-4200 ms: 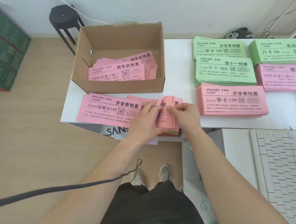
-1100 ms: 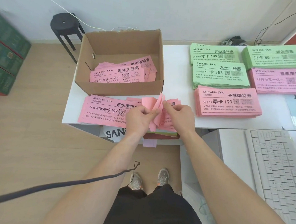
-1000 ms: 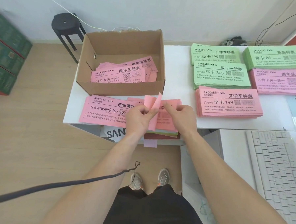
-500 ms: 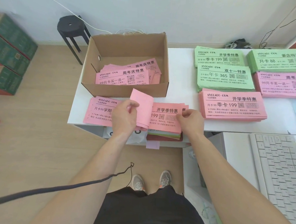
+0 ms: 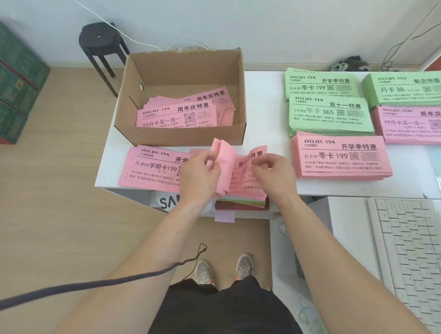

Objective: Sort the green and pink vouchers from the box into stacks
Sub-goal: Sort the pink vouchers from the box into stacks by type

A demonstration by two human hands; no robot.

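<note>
An open cardboard box [image 5: 180,136] on the white table [image 5: 265,113] holds loose pink vouchers [image 5: 184,111]. In front of it, at the table's near edge, lies a bundle of pink vouchers [image 5: 242,178]. My left hand [image 5: 201,176] pinches a few of its sheets [image 5: 224,154] folded up and leftward. My right hand [image 5: 270,174] pinches the bundle's lifted right part. A flat pink stack [image 5: 153,168] lies left of my hands. Sorted stacks sit to the right: pink [image 5: 340,155], green [image 5: 329,113], green [image 5: 320,85], green [image 5: 410,87] and pink [image 5: 418,123].
A white keyboard [image 5: 411,253] lies on a lower desk at the right. A black stool [image 5: 100,48] stands behind the box by the wall, with green cartons [image 5: 12,79] on the floor at the left. Papers and a bag sit on a shelf [image 5: 238,203] under the table edge.
Half a second ago my left hand had a sheet turned far left, baring the bundle's printed top. Now both hands are close together again and more sheets are lifted between them.
</note>
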